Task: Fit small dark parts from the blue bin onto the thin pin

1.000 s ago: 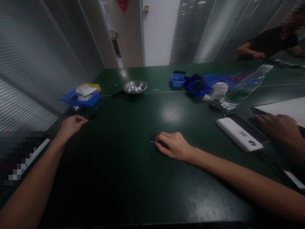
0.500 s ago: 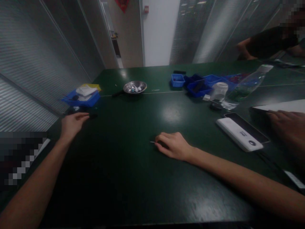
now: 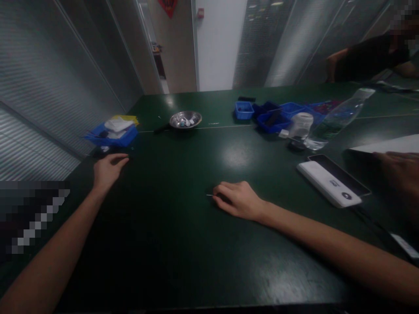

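My left hand [image 3: 109, 171] is over the left side of the dark green table [image 3: 170, 244], thumb and fingertips brought together in a pinch. What lies between them is too dark to make out. Just behind it stands a blue tray [image 3: 126, 138] with white folded material and dark items. My right hand [image 3: 238, 199] rests on the table near the middle, fingers curled. From its fingertips a thin, light needle-like piece [image 3: 209, 195] sticks out to the left; the rest of it is hidden in the grip.
Farther back sits a shallow metal pan [image 3: 198, 123] with small items. Blue bins [image 3: 244, 114], a white bottle [image 3: 301, 126] and a tilted clear plastic bottle [image 3: 340, 117] stand back right. A white power bank [image 3: 322, 181] lies beside a phone [image 3: 347, 176]. Another person's hand [image 3: 402, 170] is at right.
My left hand has shifted a little to the right, its fingertips now where a small dark shape showed before. My right hand and the thin piece stay in place.
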Tool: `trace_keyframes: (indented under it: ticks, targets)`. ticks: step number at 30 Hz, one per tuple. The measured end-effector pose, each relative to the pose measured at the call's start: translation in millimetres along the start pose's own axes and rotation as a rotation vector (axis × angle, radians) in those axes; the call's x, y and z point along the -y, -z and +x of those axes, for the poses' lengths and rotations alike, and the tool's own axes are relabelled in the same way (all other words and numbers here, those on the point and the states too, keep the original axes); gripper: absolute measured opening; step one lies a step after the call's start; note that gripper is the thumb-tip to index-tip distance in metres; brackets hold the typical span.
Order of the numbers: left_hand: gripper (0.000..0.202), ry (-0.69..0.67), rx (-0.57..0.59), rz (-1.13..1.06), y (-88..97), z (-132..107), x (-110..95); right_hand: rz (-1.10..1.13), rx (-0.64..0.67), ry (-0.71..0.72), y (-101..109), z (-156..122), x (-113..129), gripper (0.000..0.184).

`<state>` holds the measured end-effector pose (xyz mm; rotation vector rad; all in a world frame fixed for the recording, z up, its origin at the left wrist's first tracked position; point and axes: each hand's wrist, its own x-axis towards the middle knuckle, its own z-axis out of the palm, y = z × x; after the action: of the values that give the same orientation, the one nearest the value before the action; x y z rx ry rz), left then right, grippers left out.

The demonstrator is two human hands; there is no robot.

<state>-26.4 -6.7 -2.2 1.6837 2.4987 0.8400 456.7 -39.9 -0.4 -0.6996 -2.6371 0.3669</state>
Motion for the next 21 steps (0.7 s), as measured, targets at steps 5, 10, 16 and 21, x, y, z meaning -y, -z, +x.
trace_keyframes:
  ticks: [5,10,16,21]
  targets:
    - [0.043,0.108,0.027,-0.047,-3.0,3,3,0.001,-0.008,0.006,-1,0,0,0.026]
    - [0.048,0.207,0.041,-0.102,-3.5,6,6,0.003,0.003,0.007,0,1,0,0.026]
    - [0.058,0.271,0.121,-0.168,-0.5,13,10,0.000,0.014,-0.001,2,1,1,0.026]
    - [0.048,0.135,0.119,0.011,2.2,10,2,0.003,0.010,0.007,1,1,1,0.026]
